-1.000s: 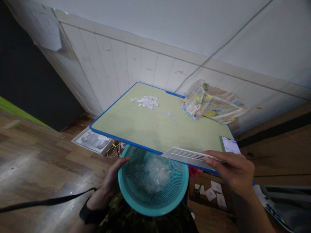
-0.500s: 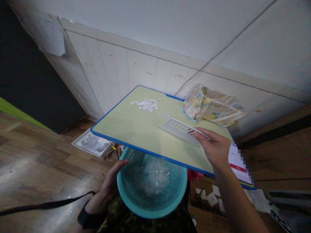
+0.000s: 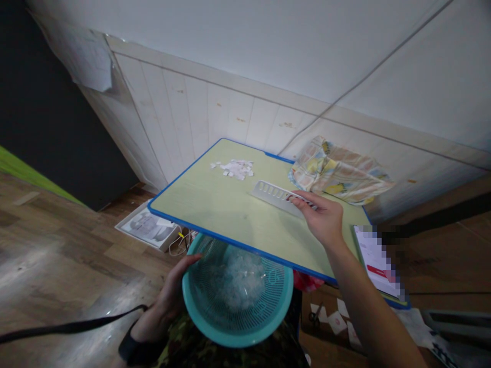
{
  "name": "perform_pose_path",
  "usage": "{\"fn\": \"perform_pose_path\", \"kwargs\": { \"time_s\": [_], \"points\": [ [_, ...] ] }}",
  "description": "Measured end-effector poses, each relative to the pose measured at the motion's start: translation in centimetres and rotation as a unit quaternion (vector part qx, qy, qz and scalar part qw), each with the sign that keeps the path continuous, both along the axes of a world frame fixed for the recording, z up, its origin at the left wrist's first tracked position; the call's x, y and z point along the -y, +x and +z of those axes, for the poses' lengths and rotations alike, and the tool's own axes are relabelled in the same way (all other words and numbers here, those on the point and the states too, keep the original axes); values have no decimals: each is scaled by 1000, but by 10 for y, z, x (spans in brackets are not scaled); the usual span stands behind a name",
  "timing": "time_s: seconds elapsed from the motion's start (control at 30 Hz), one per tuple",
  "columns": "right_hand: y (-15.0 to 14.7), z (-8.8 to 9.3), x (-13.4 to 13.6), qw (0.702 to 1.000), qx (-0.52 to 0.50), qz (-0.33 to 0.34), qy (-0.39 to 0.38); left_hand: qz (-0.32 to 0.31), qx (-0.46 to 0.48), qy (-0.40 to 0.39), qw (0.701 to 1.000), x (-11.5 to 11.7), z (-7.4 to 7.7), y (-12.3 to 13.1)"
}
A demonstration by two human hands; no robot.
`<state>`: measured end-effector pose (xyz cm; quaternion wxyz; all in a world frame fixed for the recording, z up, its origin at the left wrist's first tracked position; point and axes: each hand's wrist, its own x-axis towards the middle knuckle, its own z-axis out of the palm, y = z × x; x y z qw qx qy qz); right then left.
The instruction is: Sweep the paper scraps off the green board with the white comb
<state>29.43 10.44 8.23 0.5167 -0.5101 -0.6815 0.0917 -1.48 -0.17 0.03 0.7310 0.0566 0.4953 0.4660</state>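
Observation:
My left hand [image 3: 178, 281] grips the rim of a turquoise plastic colander [image 3: 238, 340] at its left side, thumb over the edge. Inside it lies a heap of clear, shredded-looking plastic bits [image 3: 240, 278]. The colander sits over my lap, partly under the front edge of a pale green table [image 3: 199, 194] with blue trim. Above the tabletop, my right hand [image 3: 320, 214] pinches a white slotted plastic strip [image 3: 272, 197] by its right end. The strip stands tilted on its long side; whether its lower edge touches the table I cannot tell.
A pile of white paper scraps [image 3: 238, 168] lies at the table's back left. Patterned cloth [image 3: 337, 171] is bunched at the back right, and a phone-like screen [image 3: 378, 266] rests at the right edge. Scissors [image 3: 315, 316] and cards [image 3: 336, 323] lie below; a white box [image 3: 148, 227] is on the floor.
My right hand and the strip have moved left and away from me across the table. Faint clear bits seen by the strip's far end no longer show there. My left hand still holds the colander.

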Motion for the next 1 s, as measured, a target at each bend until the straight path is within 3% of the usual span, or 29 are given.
{"fn": "perform_pose_path", "kwargs": {
  "time_s": [0.17,0.43,0.67,1.0],
  "points": [
    [-5,-4,-5,999,30,-21,11,7,-2,-22,1000,0,-1,-2],
    [-4,13,26,999,50,-11,-2,-7,9,-21,1000,-1,-7,-3],
    [-3,9,36,999,48,-9,-3,-2,8,-18,1000,-2,-5,-3],
    [-8,13,45,998,34,51,-26,4,2,-2,1000,-2,2,-5]
  ]
}}
